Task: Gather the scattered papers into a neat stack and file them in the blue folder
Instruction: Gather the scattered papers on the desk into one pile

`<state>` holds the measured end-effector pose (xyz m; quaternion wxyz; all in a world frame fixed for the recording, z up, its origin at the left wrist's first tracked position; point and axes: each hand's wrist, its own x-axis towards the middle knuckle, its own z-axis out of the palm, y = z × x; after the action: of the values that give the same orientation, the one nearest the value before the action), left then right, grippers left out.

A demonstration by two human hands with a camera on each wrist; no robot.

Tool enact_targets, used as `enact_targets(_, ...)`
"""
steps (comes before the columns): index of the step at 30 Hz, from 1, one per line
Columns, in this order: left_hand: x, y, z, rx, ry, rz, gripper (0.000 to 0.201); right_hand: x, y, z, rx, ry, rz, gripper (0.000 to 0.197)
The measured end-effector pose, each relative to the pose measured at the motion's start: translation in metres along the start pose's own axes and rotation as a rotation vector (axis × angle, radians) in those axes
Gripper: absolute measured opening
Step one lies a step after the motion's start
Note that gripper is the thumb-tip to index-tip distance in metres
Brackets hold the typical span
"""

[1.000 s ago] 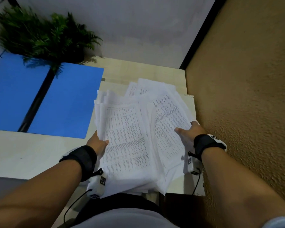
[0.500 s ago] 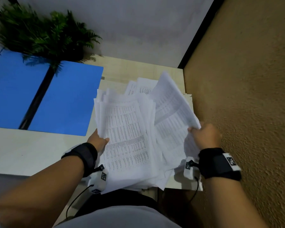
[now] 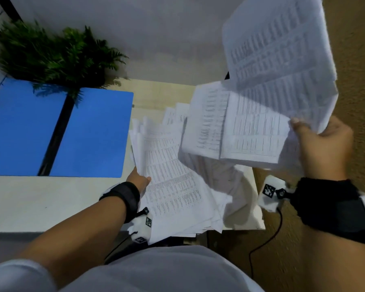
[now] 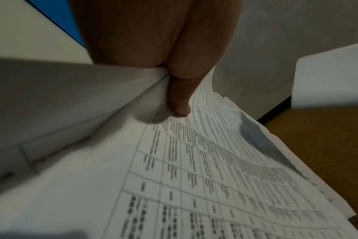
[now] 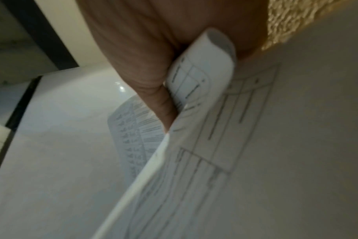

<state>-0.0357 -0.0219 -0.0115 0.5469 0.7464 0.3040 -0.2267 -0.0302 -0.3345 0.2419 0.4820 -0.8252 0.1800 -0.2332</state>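
My right hand [image 3: 316, 140] pinches a bundle of printed papers [image 3: 261, 98] and holds it raised in the air over the table's right end; the right wrist view shows the thumb [image 5: 164, 100] clamped on the sheets [image 5: 245, 145]. My left hand [image 3: 138, 180] grips the left edge of a second fanned stack of papers [image 3: 173, 180] lying on the table, thumb [image 4: 179, 97] on top of the printed sheet [image 4: 194, 177]. The blue folder [image 3: 89, 133] lies open and flat at the left, apart from both hands.
A green fern-like plant [image 3: 51, 53] stands behind the folder, overhanging its spine. The pale table [image 3: 40, 199] ends just right of the papers, with a brown textured floor [image 3: 356, 70] beyond. A white wall [image 3: 145, 34] is at the back.
My right hand has lifted its share of the papers up and to the right, off the table. The left hand has stayed on the left stack.
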Motion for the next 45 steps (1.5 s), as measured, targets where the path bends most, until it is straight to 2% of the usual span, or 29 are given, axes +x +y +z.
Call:
enact_targets(4, -0.001, 0.000, 0.000, -0.140, -0.037, 0.015, 0.049, -0.030, 0.032, 0.034, 0.102, -0.027, 0.216, 0.035)
enact_targets(6, -0.003, 0.001, 0.000, -0.189, -0.046, 0.024, 0.050, -0.057, 0.049, 0.059, 0.103, -0.048, 0.277, 0.053)
enact_targets(8, -0.004, 0.001, 0.001, -0.238, -0.074, 0.046, 0.051, -0.088, 0.063, 0.081, 0.078, -0.115, 0.387, 0.070)
enact_targets(10, -0.004, 0.001, -0.002, -0.274, -0.095, 0.073, 0.052, -0.116, 0.077, 0.102, 0.059, -0.211, 0.561, 0.079)
enact_targets(13, -0.001, -0.002, -0.007, -0.292, -0.140, 0.112, 0.071, -0.141, 0.110, 0.120, 0.014, -0.334, 0.821, 0.092)
enact_targets(14, 0.001, -0.003, -0.008, -0.281, -0.153, 0.131, 0.079, -0.144, 0.117, 0.121, 0.000, -0.402, 0.861, 0.094)
enact_targets(16, 0.005, -0.004, -0.008, -0.257, -0.145, 0.154, 0.077, -0.145, 0.130, 0.121, -0.066, -0.586, 0.831, 0.086)
enact_targets(18, 0.010, -0.003, -0.008, -0.236, -0.087, 0.140, 0.056, -0.143, 0.139, 0.118, -0.077, -0.647, 0.759, 0.069)
enact_targets(20, 0.013, 0.001, -0.009, -0.225, -0.062, 0.090, 0.044, -0.138, 0.146, 0.116, -0.032, -0.536, 0.727, 0.067)
enact_targets(22, 0.018, 0.001, -0.011, -0.229, -0.105, 0.061, 0.043, -0.128, 0.150, 0.118, 0.029, -0.405, 0.704, 0.073)
enact_targets(23, 0.022, -0.001, -0.013, -0.232, -0.118, 0.050, 0.045, -0.122, 0.154, 0.120, 0.078, -0.362, 0.698, 0.069)
enact_targets(25, 0.025, -0.002, -0.015, -0.227, -0.130, 0.036, 0.051, -0.109, 0.161, 0.128, 0.114, -0.308, 0.683, 0.047)
enact_targets(27, 0.020, 0.002, -0.017, -0.207, -0.133, 0.082, 0.050, -0.096, 0.164, 0.132, 0.012, -0.251, 0.617, 0.019)
enact_targets(28, 0.017, 0.004, -0.018, -0.196, -0.124, 0.104, 0.048, -0.090, 0.165, 0.131, -0.047, -0.221, 0.583, 0.011)
enact_targets(29, 0.015, 0.006, -0.018, -0.179, -0.109, 0.121, 0.048, -0.082, 0.170, 0.129, -0.099, -0.199, 0.535, 0.009)
enact_targets(31, 0.015, 0.006, -0.020, -0.122, -0.077, 0.135, 0.049, -0.068, 0.174, 0.125, -0.149, -0.244, 0.465, 0.013)
enact_targets(33, 0.018, 0.004, -0.023, -0.088, -0.068, 0.135, 0.053, -0.058, 0.179, 0.125, -0.152, -0.370, 0.443, 0.016)
enact_targets(36, 0.015, 0.002, -0.025, -0.117, -0.075, 0.154, 0.053, -0.057, 0.175, 0.138, -0.248, -0.520, 0.364, 0.004)
enact_targets(38, 0.011, 0.000, -0.025, -0.175, -0.080, 0.177, 0.053, -0.065, 0.167, 0.152, -0.360, -0.554, 0.264, 0.013)
enact_targets(39, 0.010, -0.002, -0.023, -0.205, -0.086, 0.162, 0.058, -0.073, 0.162, 0.160, -0.406, -0.568, 0.234, 0.017)
enact_targets(41, 0.008, -0.005, -0.020, -0.183, -0.074, 0.113, 0.085, -0.089, 0.158, 0.174, -0.456, -0.605, 0.212, 0.022)
enact_targets(42, 0.008, -0.006, -0.019, -0.154, -0.066, 0.098, 0.092, -0.096, 0.156, 0.178, -0.443, -0.630, 0.209, 0.025)
enact_targets(43, 0.011, -0.008, -0.018, -0.153, -0.051, 0.108, 0.086, -0.101, 0.157, 0.180, -0.418, -0.646, 0.221, 0.028)
enact_targets(44, 0.012, -0.008, -0.018, -0.175, -0.026, 0.116, 0.071, -0.102, 0.159, 0.182, -0.392, -0.639, 0.231, 0.028)
enact_targets(45, 0.014, -0.010, -0.020, -0.201, 0.000, 0.106, 0.058, -0.100, 0.162, 0.181, -0.382, -0.584, 0.236, 0.024)
